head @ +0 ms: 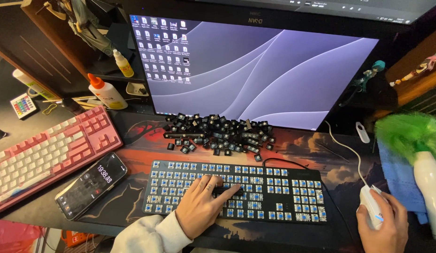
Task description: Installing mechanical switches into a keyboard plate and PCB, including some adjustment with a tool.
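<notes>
The left hand point(201, 204) rests palm down on the black keyboard point(236, 189), fingers spread and extended to the right; the fingertips point(234, 190) press on a long black keycap point(227, 191), the only cap still seated on the board, and nothing is clamped between the fingers. This keycap lies under the fingertips, in the near-middle rows of the board, with its long axis running left to right, parallel to the long edge of the keyboard. The left hand is directly on it; the right hand point(384, 225) is well apart, at the near right, closed over a white mouse point(372, 206) whose cable runs far and left toward the monitor point(274, 61). All other positions on the black keyboard show exposed blue switches point(274, 180). Just beyond the far edge of the board lies one loose pile of removed black keycaps point(218, 133); the number of caps is too great to count reliably. Keyboards: two, the black one and a pink and white keyboard point(44, 154) at the left, fully capped and set at an angle. Between them lies one phone point(91, 185), screen lit. Far left stand two glue bottles, a larger white one with an orange cap point(105, 91) and a smaller yellow one point(123, 63), plus one small remote with coloured buttons point(23, 105). At the right are one green duster point(407, 131), one blue cloth point(400, 175) and one white bottle point(431, 182).
</notes>
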